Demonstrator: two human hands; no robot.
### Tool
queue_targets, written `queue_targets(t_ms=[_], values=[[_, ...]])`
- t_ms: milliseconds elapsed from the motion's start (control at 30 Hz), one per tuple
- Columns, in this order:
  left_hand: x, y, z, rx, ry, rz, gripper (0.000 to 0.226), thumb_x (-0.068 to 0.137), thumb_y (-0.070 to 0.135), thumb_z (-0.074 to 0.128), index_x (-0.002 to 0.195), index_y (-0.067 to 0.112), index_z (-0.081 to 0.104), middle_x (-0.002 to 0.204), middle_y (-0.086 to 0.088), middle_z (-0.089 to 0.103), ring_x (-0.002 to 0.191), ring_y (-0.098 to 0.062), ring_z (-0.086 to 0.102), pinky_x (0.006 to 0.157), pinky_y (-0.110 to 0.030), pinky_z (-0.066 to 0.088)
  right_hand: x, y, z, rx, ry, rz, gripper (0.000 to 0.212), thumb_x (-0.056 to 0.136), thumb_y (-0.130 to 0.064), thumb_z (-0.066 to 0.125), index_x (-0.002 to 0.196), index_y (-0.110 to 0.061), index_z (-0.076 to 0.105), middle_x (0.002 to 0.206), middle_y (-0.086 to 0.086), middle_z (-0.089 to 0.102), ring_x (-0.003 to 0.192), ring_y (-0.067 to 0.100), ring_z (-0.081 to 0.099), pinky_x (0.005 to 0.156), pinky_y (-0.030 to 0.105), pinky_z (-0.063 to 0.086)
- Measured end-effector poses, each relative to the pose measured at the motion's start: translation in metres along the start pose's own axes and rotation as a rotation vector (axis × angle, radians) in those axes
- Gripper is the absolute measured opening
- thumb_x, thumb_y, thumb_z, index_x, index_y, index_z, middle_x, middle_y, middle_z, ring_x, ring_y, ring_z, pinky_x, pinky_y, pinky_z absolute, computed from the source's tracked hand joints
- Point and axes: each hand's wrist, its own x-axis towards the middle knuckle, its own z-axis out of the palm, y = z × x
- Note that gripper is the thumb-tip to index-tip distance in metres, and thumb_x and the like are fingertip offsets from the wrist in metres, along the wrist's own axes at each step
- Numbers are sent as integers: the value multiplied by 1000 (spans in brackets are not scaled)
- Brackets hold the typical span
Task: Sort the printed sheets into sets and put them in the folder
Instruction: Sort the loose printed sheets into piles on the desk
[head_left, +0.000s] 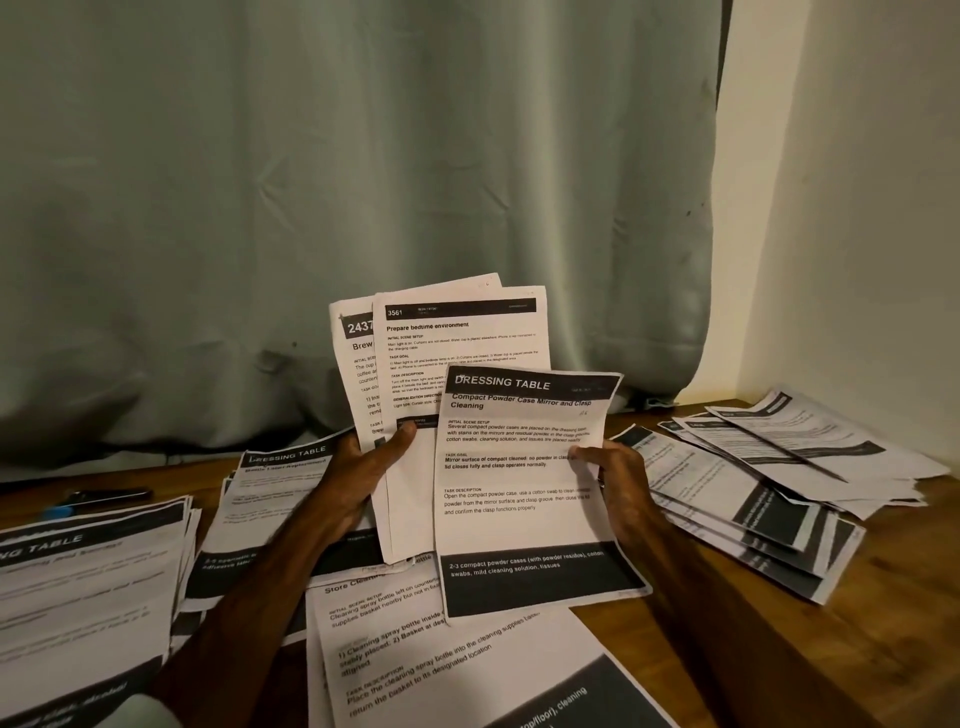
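Two or more white printed sheets stand fanned (462, 343) in the left hand (363, 473), thumb pressed on the front page and fingers curled behind. The right hand (618, 483) pinches the right edge of a white black-banded sheet headed DRESSING TABLE (524, 493), thumb on its face. That sheet is upright just in front of the fan and overlaps its lower right part, above the brown wooden table (857, 623).

From my end, the likeliest slip is a misfile. The middle stack (280, 483) and the near-left stack (88, 587) both show a similar heading, so the held sheet could land on the wrong one. The one-edge pinch also lets the page sag, and the loose fan could slide apart if the thumb eases. The slanted heaps on the right (753, 493) are untidy enough for sets to mix.

As for containers, I see no folder (it may lie outside the view). Every sheet not in hand lies loose on the table, including the near sheet headed Store Cleaning (447, 665).
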Motion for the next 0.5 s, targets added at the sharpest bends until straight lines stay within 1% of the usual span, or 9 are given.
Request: queue_targets(t_ms=[67, 100, 133, 167, 200, 233, 333, 400, 500], values=[[-1, 5, -2, 4, 73, 18, 60, 74, 29, 83, 130, 19, 64, 121, -6, 74, 110, -29, 71, 96, -57, 55, 0, 3, 1, -22, -10, -7, 17, 93, -6, 67, 97, -23, 68, 109, 0, 72, 100, 22, 66, 89, 34, 49], [-1, 10, -4, 1, 117, 45, 58, 73, 30, 83, 127, 19, 65, 119, -5, 74, 109, -29, 72, 93, -53, 57, -2, 2, 1, -21, -11, -11, 17, 94, -6, 67, 97, -23, 68, 110, 0, 72, 98, 21, 67, 89, 34, 52], [-1, 16, -8, -4, 165, 85, 53, 74, 32, 82, 124, 20, 67, 116, -4, 75, 108, -28, 72, 89, -48, 58, -3, 2, 1, -14, -19, -13, 16, 95, -7, 66, 98, -23, 67, 106, -2, 72, 91, 16, 68, 80, 28, 55], [-1, 24, -12, -11, 215, 130, 48, 75, 34, 81, 120, 22, 68, 115, -3, 75, 108, -28, 71, 86, -45, 59, -5, 1, 1, -6, -23, -10, 15, 97, -7, 64, 101, -22, 65, 101, -5, 71, 82, 11, 68, 66, 21, 56], [-1, 32, -19, -33, 266, 170, 44, 78, 35, 80, 118, 25, 68, 116, -2, 75, 109, -27, 71, 86, -44, 58, -6, 1, 1, -1, -30, -9, 14, 98, -9, 64, 105, -21, 65, 100, -5, 71, 76, 8, 68, 54, 16, 53], [0, 40, -26, -67, 302, 205, 41, 81, 33, 79, 120, 26, 67, 118, -2, 74, 110, -27, 70, 88, -45, 58, -7, 1, 2, -19, -29, -15, 15, 98, -12, 64, 112, -20, 65, 103, -4, 70, 74, 7, 68, 49, 14, 51], [-1, 58, -49, -156, 378, 259, 40, 92, 27, 73, 130, 27, 62, 124, -2, 72, 110, -22, 71, 94, -50, 57, -8, 2, 2, -114, -31, -50, 30, 99, -17, 64, 129, -13, 64, 113, 1, 69, 75, 5, 64, 49, 12, 47], [-3, 67, -62, -190, 392, 281, 45, 93, 28, 72, 136, 27, 59, 125, -2, 72, 110, -23, 71, 93, -53, 57, -8, 5, 5, -123, -46, -40, 33, 100, -17, 63, 132, -9, 63, 120, 5, 68, 76, 6, 63, 46, 11, 47], [-4, 75, -73, -208, 409, 257, 49, 92, 31, 73, 139, 28, 56, 125, -5, 72, 112, -28, 70, 91, -59, 57, -12, 5, 10, -142, -53, -27, 37, 100, -17, 62, 135, -5, 61, 128, 12, 67, 73, 5, 58, 41, 5, 41]])
